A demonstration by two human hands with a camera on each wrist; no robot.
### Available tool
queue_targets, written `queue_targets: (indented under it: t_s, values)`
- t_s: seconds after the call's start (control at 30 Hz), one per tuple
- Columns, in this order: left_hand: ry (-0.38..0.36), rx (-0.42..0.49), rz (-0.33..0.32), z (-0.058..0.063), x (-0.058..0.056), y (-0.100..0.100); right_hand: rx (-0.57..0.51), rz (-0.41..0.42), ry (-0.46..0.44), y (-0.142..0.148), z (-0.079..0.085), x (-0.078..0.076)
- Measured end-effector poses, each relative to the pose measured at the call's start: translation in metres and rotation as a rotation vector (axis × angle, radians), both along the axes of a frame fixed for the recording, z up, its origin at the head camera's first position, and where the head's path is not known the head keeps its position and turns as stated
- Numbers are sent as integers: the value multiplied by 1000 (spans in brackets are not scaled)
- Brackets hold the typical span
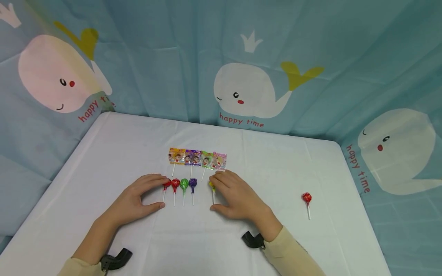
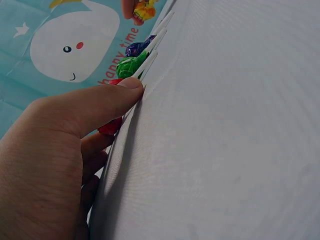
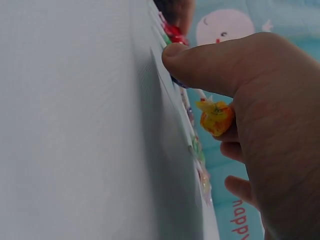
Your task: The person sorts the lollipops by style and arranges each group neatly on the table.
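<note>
On the white table, red, green and purple lollipops lie side by side, sticks toward me. At the row's left end, my left hand touches the head of another red lollipop with its fingertips; its thumb is spread near the stick end. My right hand holds a yellow lollipop by its head, right of the row. In the right wrist view that lollipop seems raised slightly off the cloth, and the fingers partly hide its head.
Behind the row lie flat lollipops in orange, purple, green and pink wrappers. A single red lollipop lies far right. A blue curtain with whales hangs around the table.
</note>
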State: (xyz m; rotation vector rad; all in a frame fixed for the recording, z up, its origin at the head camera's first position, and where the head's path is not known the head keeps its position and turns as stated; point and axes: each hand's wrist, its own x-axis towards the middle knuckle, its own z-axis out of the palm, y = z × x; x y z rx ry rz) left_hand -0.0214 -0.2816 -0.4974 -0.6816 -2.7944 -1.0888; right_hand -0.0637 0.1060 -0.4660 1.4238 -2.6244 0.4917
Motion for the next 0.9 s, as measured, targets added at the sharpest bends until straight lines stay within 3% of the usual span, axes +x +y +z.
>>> queue_targets:
  t_s: [0.9]
  values:
    - [7, 1, -7, 1, 1, 1, 22, 48, 13, -27, -4, -3]
